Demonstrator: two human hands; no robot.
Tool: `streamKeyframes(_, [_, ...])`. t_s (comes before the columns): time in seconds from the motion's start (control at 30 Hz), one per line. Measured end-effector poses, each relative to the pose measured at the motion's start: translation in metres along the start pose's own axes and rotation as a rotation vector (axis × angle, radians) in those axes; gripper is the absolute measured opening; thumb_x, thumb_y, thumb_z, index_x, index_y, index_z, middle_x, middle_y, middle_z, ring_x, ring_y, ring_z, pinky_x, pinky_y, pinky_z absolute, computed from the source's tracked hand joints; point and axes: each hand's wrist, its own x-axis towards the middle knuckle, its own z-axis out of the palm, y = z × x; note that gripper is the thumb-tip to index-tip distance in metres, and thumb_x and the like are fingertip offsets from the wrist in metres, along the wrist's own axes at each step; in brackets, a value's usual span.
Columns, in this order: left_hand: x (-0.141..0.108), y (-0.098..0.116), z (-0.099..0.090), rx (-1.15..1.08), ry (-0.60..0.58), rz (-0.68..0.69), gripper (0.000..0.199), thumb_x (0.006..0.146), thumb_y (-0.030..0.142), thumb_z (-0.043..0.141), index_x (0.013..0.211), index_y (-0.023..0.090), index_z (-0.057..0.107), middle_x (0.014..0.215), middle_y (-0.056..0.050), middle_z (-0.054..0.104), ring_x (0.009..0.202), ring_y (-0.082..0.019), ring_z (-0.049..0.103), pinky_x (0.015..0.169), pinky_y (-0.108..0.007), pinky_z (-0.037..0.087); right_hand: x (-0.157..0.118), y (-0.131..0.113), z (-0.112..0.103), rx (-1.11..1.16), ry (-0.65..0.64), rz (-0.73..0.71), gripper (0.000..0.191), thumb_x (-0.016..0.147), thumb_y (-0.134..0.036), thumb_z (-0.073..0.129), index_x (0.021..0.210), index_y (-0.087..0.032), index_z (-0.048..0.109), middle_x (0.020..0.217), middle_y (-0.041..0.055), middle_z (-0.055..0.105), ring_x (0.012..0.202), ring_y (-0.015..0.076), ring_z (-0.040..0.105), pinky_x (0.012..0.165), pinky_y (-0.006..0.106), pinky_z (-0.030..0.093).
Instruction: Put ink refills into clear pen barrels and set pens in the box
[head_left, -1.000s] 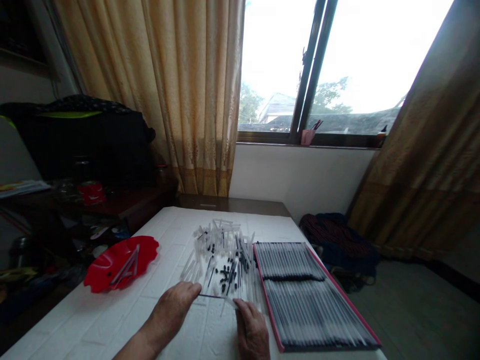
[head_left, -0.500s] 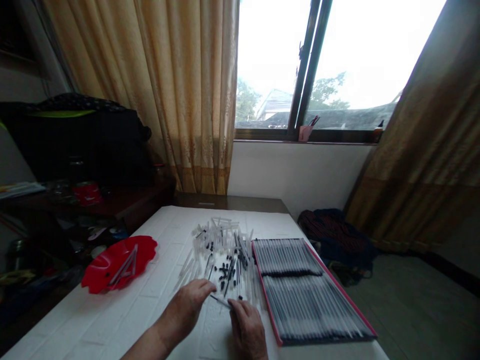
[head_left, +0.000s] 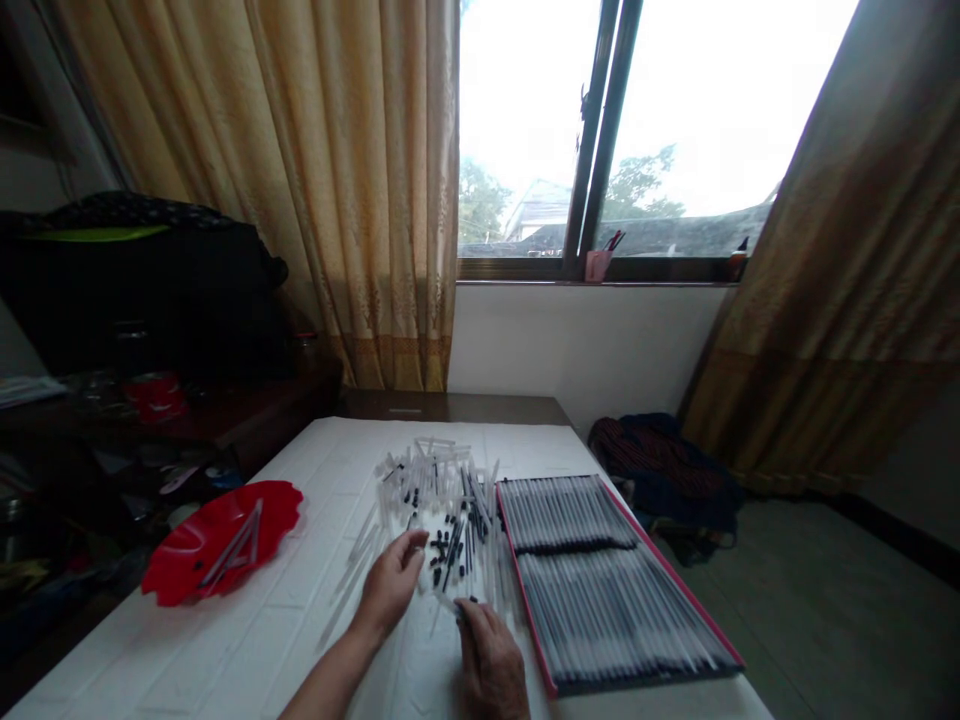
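At the near edge of a loose heap of clear plastic tubes (head_left: 424,480), small black caps (head_left: 448,548) and thin black rods (head_left: 469,545), the person's right hand (head_left: 489,662) has its fingers (head_left: 469,612) pinched down on a short clear tube (head_left: 448,604), and they hide part of what they hold. The left hand (head_left: 390,585) sits just beside the heap, half open with its fingers loosely curved, and has hold of nothing that shows. The work at this moment looks like handling single pieces at the heap, with both hands close together over it. A few stray tubes (head_left: 349,572) lie apart on the white brick-patterned cover of the desk (head_left: 225,640). To the right, touching the heap's edge, a tray with a red rim (head_left: 675,578) carries 2 packed rows of slim pens (head_left: 615,610). To the left, a red scalloped dish (head_left: 274,505) holds a few tubes and black bits. No brand or writing can be read on any of these. Beyond the desk, a pink cup (head_left: 598,266) stands on the window sill between gold curtains (head_left: 360,200), a black bag (head_left: 142,290) sits on dark furniture, and a dark cloth bundle (head_left: 660,470) lies on the floor.
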Motion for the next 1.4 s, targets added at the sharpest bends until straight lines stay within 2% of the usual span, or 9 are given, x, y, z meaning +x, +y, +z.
streamKeyframes(0.13, [0.019, -0.005, 0.0, 0.266, -0.079, 0.035, 0.021, 0.075, 0.012, 0.057, 0.091, 0.02, 0.067, 0.101, -0.007, 0.068, 0.099, -0.021, 0.061, 0.09, -0.031, 0.041, 0.001, 0.0, 0.0, 0.03, 0.017, 0.028, 0.027, 0.093, -0.018, 0.038, 0.113, -0.023, 0.055, 0.09, 0.0053, 0.069, 0.081, 0.0175, 0.068, 0.07, 0.023, 0.054])
streamKeyframes(0.27, [0.025, -0.001, 0.01, 0.468, -0.141, 0.04, 0.015, 0.074, 0.015, 0.062, 0.086, 0.022, 0.068, 0.096, -0.007, 0.068, 0.102, -0.025, 0.059, 0.09, -0.034, 0.038, 0.001, 0.0, 0.002, 0.035, 0.016, 0.046, 0.025, 0.093, -0.018, 0.039, 0.111, -0.023, 0.056, 0.089, 0.0049, 0.069, 0.081, 0.0176, 0.069, 0.069, 0.023, 0.055])
streamKeyframes(0.4, [0.029, 0.0, 0.015, 0.561, -0.184, 0.025, 0.011, 0.077, 0.018, 0.059, 0.082, 0.024, 0.068, 0.093, -0.006, 0.068, 0.098, -0.024, 0.06, 0.084, -0.033, 0.039, 0.0, 0.001, 0.003, 0.037, 0.032, 0.05, 0.026, 0.093, -0.02, 0.039, 0.111, -0.023, 0.057, 0.089, 0.0049, 0.07, 0.08, 0.0174, 0.069, 0.069, 0.023, 0.055])
streamKeyframes(0.5, [0.03, -0.003, 0.014, 0.547, -0.201, 0.031, 0.01, 0.075, 0.017, 0.061, 0.08, 0.023, 0.067, 0.09, -0.005, 0.068, 0.095, -0.024, 0.061, 0.081, -0.031, 0.04, 0.001, 0.0, 0.003, 0.039, 0.051, 0.04, 0.026, 0.094, -0.021, 0.039, 0.111, -0.023, 0.058, 0.09, 0.005, 0.071, 0.081, 0.0173, 0.069, 0.069, 0.023, 0.055])
streamKeyframes(0.67, [0.027, -0.006, 0.005, 0.381, -0.169, 0.065, 0.014, 0.078, 0.015, 0.055, 0.082, 0.023, 0.064, 0.094, -0.004, 0.067, 0.098, -0.021, 0.059, 0.085, -0.028, 0.038, 0.002, -0.005, 0.002, 0.027, 0.101, 0.065, 0.026, 0.095, -0.025, 0.037, 0.107, -0.023, 0.06, 0.087, 0.0049, 0.071, 0.078, 0.0176, 0.07, 0.068, 0.024, 0.056])
streamKeyframes(0.8, [0.017, -0.011, -0.003, 0.139, -0.154, 0.045, 0.014, 0.081, 0.025, 0.05, 0.088, 0.024, 0.062, 0.093, -0.002, 0.068, 0.093, -0.018, 0.061, 0.081, -0.025, 0.04, 0.004, -0.008, 0.0, 0.02, 0.087, 0.061, 0.026, 0.095, -0.025, 0.038, 0.107, -0.023, 0.06, 0.086, 0.0049, 0.071, 0.078, 0.0173, 0.07, 0.067, 0.023, 0.056])
streamKeyframes(0.97, [-0.004, -0.028, -0.003, -0.196, -0.146, -0.125, 0.044, 0.075, 0.05, 0.043, 0.103, 0.018, 0.057, 0.096, -0.008, 0.071, 0.079, -0.019, 0.066, 0.057, -0.025, 0.043, 0.003, -0.007, -0.002, 0.025, 0.086, 0.063, 0.025, 0.094, -0.024, 0.04, 0.106, -0.022, 0.062, 0.087, 0.0052, 0.072, 0.078, 0.0174, 0.07, 0.069, 0.023, 0.057])
streamKeyframes(1.1, [-0.016, -0.035, 0.001, -0.408, -0.138, -0.225, 0.057, 0.062, 0.066, 0.051, 0.096, 0.019, 0.055, 0.097, -0.011, 0.072, 0.073, -0.02, 0.068, 0.05, -0.024, 0.039, 0.0, -0.005, -0.003, 0.023, 0.044, 0.026, 0.026, 0.092, -0.022, 0.041, 0.111, -0.022, 0.06, 0.091, 0.0061, 0.072, 0.083, 0.0181, 0.07, 0.07, 0.023, 0.056])
streamKeyframes(1.4, [-0.026, -0.033, 0.006, -0.608, -0.16, -0.296, 0.057, 0.056, 0.065, 0.062, 0.091, 0.021, 0.05, 0.099, -0.013, 0.072, 0.083, -0.024, 0.069, 0.05, -0.022, 0.036, 0.003, -0.01, -0.008, 0.006, -0.058, 0.012, 0.03, 0.091, -0.018, 0.04, 0.113, -0.023, 0.059, 0.093, 0.0065, 0.071, 0.083, 0.0178, 0.069, 0.071, 0.023, 0.055])
